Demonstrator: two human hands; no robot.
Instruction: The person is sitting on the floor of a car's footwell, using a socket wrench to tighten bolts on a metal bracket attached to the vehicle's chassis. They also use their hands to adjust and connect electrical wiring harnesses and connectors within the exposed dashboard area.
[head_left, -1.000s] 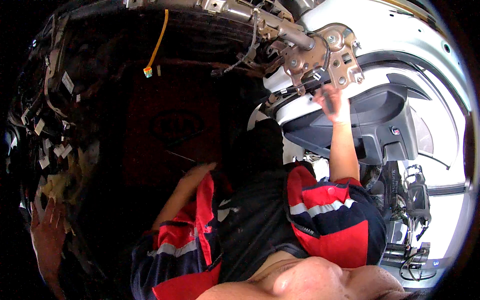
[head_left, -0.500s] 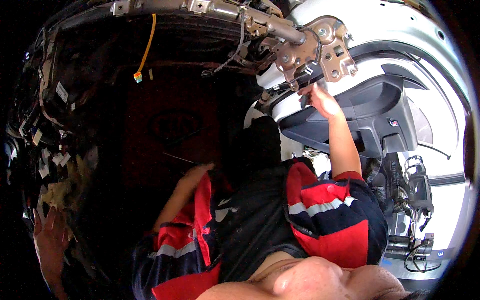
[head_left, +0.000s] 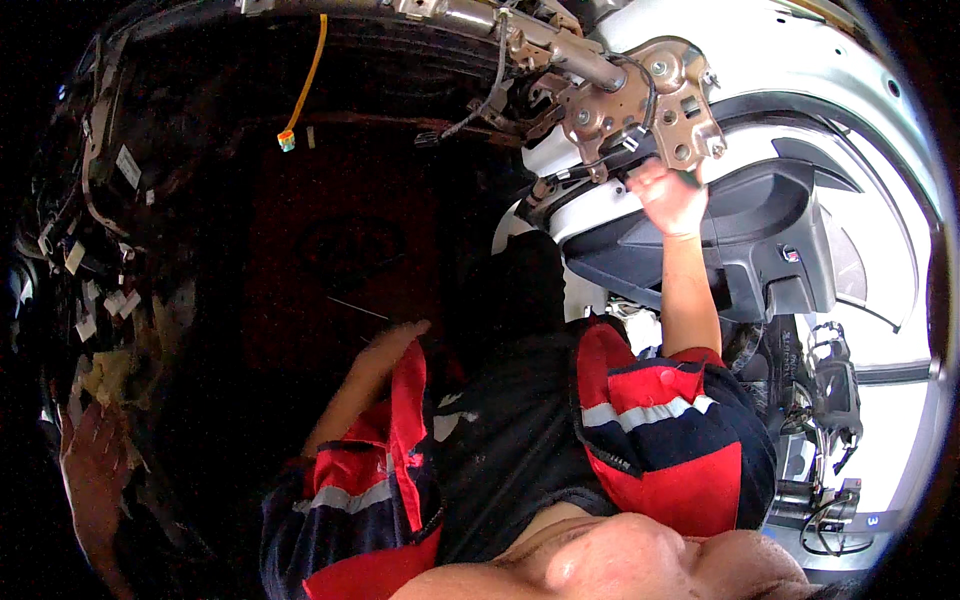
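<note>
right hand is up w/ fingers bent, right under the lower edge of the brown metal bracket. blurry tho, so cant tell if it's pinching smth or touching metal. imo the arm's stretched out like that bc the bracket sits high, fixed on the end of the metal cross beam, upper right. dark cable runs over it, prob clipped there so it doesn't flop.

left hand is low in the dark, nr a thin pale rod; cant tell if it's gripping it. looks parked out of the way, just my guess.

door panel is behind/below the right hand. yellow lead hangs down w/ its connector at the bottom, prob dangling bc nothing's plugged on. far left there's another person's hand, well apart fm both.
</note>
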